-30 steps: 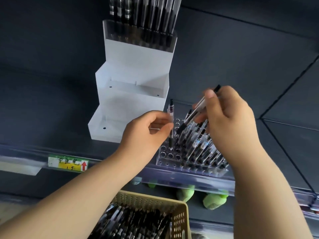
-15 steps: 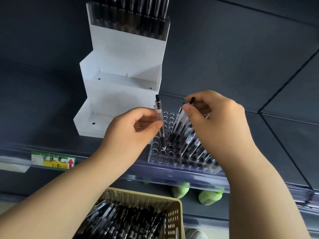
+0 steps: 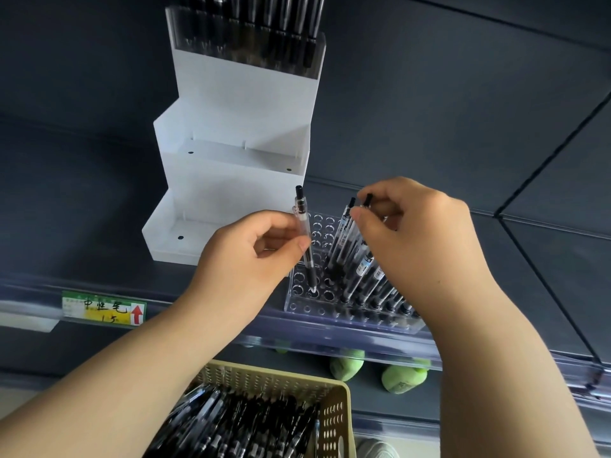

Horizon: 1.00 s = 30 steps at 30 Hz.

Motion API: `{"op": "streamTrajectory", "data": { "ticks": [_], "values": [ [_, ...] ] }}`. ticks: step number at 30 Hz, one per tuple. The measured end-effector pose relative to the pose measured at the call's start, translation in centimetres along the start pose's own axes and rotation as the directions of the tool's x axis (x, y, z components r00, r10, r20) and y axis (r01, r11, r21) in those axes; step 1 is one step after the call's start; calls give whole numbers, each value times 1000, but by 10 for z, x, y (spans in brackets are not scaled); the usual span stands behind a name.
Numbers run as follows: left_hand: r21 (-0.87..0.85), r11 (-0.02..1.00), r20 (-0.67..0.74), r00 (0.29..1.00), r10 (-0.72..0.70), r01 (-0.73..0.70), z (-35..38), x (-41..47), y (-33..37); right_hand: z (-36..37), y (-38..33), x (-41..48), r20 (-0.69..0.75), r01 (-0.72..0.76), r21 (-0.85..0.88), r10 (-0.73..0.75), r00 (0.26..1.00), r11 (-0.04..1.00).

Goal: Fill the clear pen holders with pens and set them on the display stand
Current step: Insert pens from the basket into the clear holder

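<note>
Beige pen basket below, white stand behind

White display stand, beige perforated basket, black pens.

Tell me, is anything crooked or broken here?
Nothing looks broken or spilled. The pens in the holder lean over instead of standing straight, and those in the basket lie jumbled. The left hand holds its pen nearly upright.
</note>
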<state>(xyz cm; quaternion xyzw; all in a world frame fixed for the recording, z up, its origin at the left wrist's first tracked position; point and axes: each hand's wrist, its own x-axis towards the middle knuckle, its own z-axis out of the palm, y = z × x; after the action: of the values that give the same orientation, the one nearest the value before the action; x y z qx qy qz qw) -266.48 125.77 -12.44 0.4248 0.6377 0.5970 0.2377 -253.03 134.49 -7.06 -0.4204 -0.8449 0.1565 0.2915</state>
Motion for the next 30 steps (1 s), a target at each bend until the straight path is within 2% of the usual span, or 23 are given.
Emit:
{"op": "streamTrajectory", "data": {
  "ticks": [14,19,30],
  "values": [
    [-8,1000,25,1000,-6,6,3,-1,1,5,5,-1,-37,49,-131,-55,998,990],
    [-37,999,53,998,25,-23,9,-1,5,2,4,-1,-58,55,-104,-62,996,993],
    [52,994,139,987,85,-93,26,-1,3,2,8,-2,-66,56,-99,-62,996,994]
  ]
}}
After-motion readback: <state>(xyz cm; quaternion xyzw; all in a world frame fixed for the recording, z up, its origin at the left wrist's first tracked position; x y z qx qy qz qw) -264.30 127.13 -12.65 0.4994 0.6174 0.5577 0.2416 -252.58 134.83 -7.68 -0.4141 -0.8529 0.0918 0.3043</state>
